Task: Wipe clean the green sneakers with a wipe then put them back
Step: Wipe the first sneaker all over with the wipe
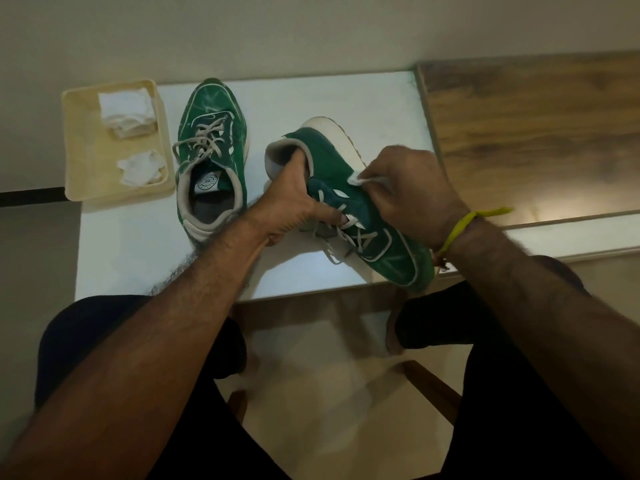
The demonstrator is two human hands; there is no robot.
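Note:
Two green sneakers with grey laces are on a small white table (131,251). One sneaker (211,133) stands upright on the left, streaked with white marks. The other sneaker (391,251) lies tilted on its side at the table's right front corner, its toe over the edge. My left hand (294,199) grips it by the collar, fingers inside the opening. My right hand (412,192) holds a small white wipe (356,177) pressed against the sneaker's green side. Most of the wipe is hidden under my fingers.
A cream plastic tray (83,157) at the table's back left holds a stack of folded wipes (126,110) and a crumpled one (142,168). A wooden surface (536,133) adjoins the table on the right. My knees sit below the front edge.

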